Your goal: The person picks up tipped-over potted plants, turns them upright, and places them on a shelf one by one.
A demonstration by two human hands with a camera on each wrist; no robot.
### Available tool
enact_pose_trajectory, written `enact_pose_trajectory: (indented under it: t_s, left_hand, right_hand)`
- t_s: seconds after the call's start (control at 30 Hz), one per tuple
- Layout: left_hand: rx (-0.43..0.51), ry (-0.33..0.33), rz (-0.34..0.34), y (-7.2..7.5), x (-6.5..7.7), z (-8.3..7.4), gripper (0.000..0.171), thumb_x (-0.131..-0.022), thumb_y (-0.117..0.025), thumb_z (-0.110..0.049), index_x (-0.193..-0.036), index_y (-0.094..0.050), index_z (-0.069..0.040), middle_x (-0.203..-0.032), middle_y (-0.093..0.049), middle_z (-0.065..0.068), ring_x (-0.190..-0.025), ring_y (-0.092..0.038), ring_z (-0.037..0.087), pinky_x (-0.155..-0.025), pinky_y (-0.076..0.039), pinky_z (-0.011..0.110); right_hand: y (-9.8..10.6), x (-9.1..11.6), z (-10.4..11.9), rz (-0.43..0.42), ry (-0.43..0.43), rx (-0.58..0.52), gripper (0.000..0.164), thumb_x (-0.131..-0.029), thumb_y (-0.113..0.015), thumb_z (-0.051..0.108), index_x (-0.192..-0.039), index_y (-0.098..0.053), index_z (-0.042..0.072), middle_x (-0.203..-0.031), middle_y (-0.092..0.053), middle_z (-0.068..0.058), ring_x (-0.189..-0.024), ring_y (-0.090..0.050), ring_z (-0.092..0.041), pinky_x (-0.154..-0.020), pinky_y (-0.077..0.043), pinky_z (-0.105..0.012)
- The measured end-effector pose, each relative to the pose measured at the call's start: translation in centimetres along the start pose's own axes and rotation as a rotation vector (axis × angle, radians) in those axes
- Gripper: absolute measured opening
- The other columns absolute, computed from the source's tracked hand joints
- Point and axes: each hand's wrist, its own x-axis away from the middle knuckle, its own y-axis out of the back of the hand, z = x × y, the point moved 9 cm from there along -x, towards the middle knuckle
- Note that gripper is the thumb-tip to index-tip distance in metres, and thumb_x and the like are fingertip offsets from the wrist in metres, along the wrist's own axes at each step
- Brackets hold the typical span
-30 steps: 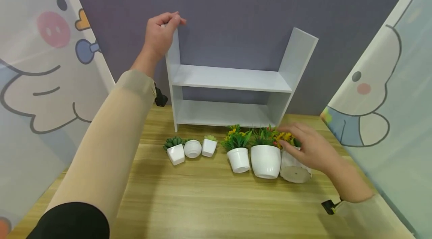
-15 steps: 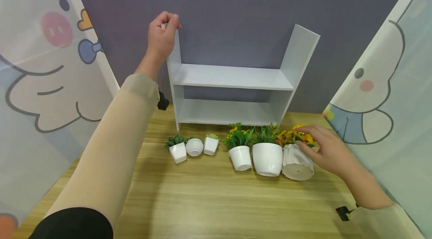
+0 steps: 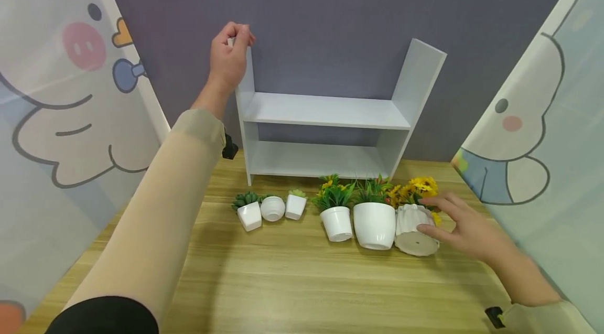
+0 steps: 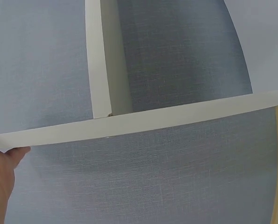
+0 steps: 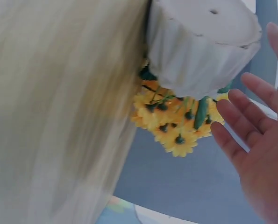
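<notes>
White shelf unit (image 3: 325, 110): one unit, six pots, two hands

One wood-grain table (image 3: 264, 292) supported all items. One shelf unit, comprising two side panels and two horizontal boards, stood at the table's rear. The left hand (image 3: 228, 58) gripped the top of one part, the left side panel (image 3: 245, 85), fingers and thumb curled around it. The right hand (image 3: 464, 226) held nothing; its fingers were spread wide just beside one ribbed pot (image 3: 412, 218) with yellow flowers. Three larger pots lay tipped in front of the shelf, at right: the ribbed pot outermost, one wide smooth pot (image 3: 375, 225) beside it, one narrower pot (image 3: 337, 224) next. Three small pots lay farther left: two square, one round (image 3: 272, 209).
</notes>
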Motion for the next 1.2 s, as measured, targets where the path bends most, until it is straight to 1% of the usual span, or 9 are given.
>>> enact_pose_trajectory:
  t_s: [0.1,0.23,0.37,0.47,0.63,0.73,0.83,0.97,1.2]
  left_hand:
    - [0.005,-0.002,0.002,0.1,0.0,0.0,0.028,-0.115,-0.053,-0.029,-0.089,-0.061,-0.024,-0.099,-0.061,-0.012,-0.133,-0.059,0.011,-0.117,-0.040,0.025]
    - [0.007,0.002,0.014,0.1,0.2,0.0,0.029,-0.115,-0.053,-0.028,-0.088,-0.060,-0.021,-0.107,-0.063,-0.009,-0.149,-0.053,0.010,-0.124,-0.035,0.023]
    - [-0.005,0.008,0.025,0.0,0.4,0.0,0.030,-0.115,-0.051,-0.029,-0.087,-0.059,-0.022,-0.118,-0.066,-0.006,-0.148,-0.053,0.009,-0.122,-0.036,0.023]
    - [-0.007,0.002,0.024,0.0,0.4,-0.1,0.031,-0.115,-0.051,-0.029,-0.086,-0.058,-0.023,-0.119,-0.066,-0.006,-0.147,-0.054,0.009,-0.120,-0.036,0.022]
    - [-0.006,-0.011,0.017,0.0,0.3,-0.2,0.031,-0.115,-0.050,-0.028,-0.085,-0.057,-0.024,-0.118,-0.066,-0.006,-0.146,-0.055,0.010,-0.119,-0.036,0.021]
    - [-0.009,-0.016,0.017,0.0,0.3,-0.3,0.031,-0.115,-0.050,-0.028,-0.085,-0.057,-0.024,-0.123,-0.067,0.003,-0.145,-0.055,0.010,-0.119,-0.036,0.020]
    - [-0.019,-0.009,0.020,-0.1,0.3,-0.2,0.030,-0.115,-0.050,-0.029,-0.087,-0.058,-0.022,-0.133,-0.067,0.013,-0.146,-0.055,0.010,-0.118,-0.036,0.021]
    - [-0.033,0.007,0.027,-0.1,0.3,0.0,0.030,-0.116,-0.049,-0.031,-0.091,-0.059,-0.016,-0.143,-0.065,0.016,-0.147,-0.054,0.009,-0.118,-0.036,0.022]
    - [-0.031,-0.008,0.036,-0.3,0.2,0.2,0.029,-0.116,-0.050,-0.031,-0.092,-0.059,-0.017,-0.143,-0.065,0.017,-0.146,-0.054,0.010,-0.118,-0.036,0.022]
  right_hand:
    - [-0.5,0.1,-0.4,0.003,0.007,-0.014,0.056,-0.096,-0.085,0.041,-0.143,-0.067,0.015,-0.135,-0.063,-0.009,-0.114,-0.068,-0.034,-0.079,-0.061,-0.049]
    - [-1.0,0.3,-1.1,0.004,0.002,-0.034,0.054,-0.097,-0.084,0.039,-0.142,-0.068,0.015,-0.136,-0.062,-0.008,-0.110,-0.066,-0.029,-0.077,-0.060,-0.044]
    - [-1.3,0.4,-1.6,-0.005,-0.012,-0.052,0.054,-0.097,-0.084,0.038,-0.143,-0.068,0.015,-0.130,-0.063,-0.004,-0.106,-0.065,-0.024,-0.074,-0.058,-0.037]
    - [-1.4,0.4,-1.7,-0.015,-0.018,-0.063,0.054,-0.097,-0.084,0.037,-0.143,-0.068,0.014,-0.125,-0.064,-0.003,-0.105,-0.066,-0.024,-0.073,-0.058,-0.035]
    - [-1.3,0.2,-1.7,-0.019,-0.018,-0.061,0.054,-0.098,-0.083,0.037,-0.144,-0.068,0.012,-0.127,-0.065,-0.005,-0.107,-0.068,-0.030,-0.077,-0.060,-0.040]
    - [-1.3,0.2,-1.8,-0.018,-0.010,-0.054,0.055,-0.099,-0.083,0.036,-0.145,-0.067,0.012,-0.129,-0.065,-0.005,-0.108,-0.069,-0.032,-0.081,-0.060,-0.046]
    - [-1.4,0.1,-1.9,-0.020,0.000,-0.054,0.054,-0.099,-0.082,0.035,-0.146,-0.067,0.012,-0.129,-0.065,-0.005,-0.110,-0.069,-0.033,-0.083,-0.060,-0.048]
    - [-1.4,-0.2,-2.0,-0.011,-0.003,-0.067,0.054,-0.101,-0.080,0.035,-0.147,-0.066,0.011,-0.132,-0.064,-0.008,-0.113,-0.069,-0.034,-0.081,-0.060,-0.046]
    - [-1.4,-0.5,-2.3,-0.011,-0.001,-0.067,0.053,-0.102,-0.078,0.034,-0.148,-0.065,0.009,-0.136,-0.063,-0.012,-0.115,-0.069,-0.037,-0.080,-0.059,-0.045]
